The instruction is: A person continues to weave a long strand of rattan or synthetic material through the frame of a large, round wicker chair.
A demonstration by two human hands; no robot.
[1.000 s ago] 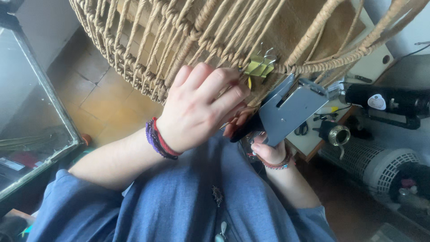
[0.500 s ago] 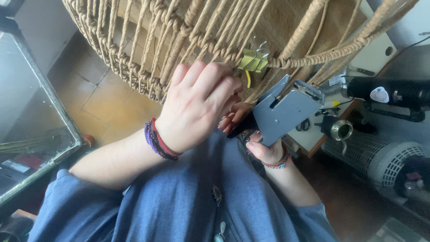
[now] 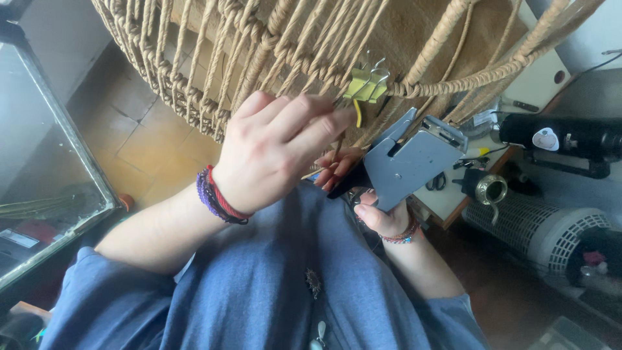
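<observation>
Your left hand (image 3: 275,152) is raised in front of one woven rope basket (image 3: 311,58), its fingers bunched together and pinching a thin strand just below the one yellow binder clip (image 3: 367,85) that grips the basket's rim cord. Whether the strand is fully clamped between thumb and forefinger cannot be told from this angle. Your right hand (image 3: 379,210) is wrapped tight around the grip of one grey metal staple gun (image 3: 409,162), which sits just right of your left fingertips, its nose tilted up toward the clip and close under the rim. The two hands are near each other but not touching.

You wear two bracelets on your left wrist (image 3: 217,194), one red and one purple, and one beaded bracelet (image 3: 398,236) on the right. One white perforated drum (image 3: 551,236) lies at the right.
</observation>
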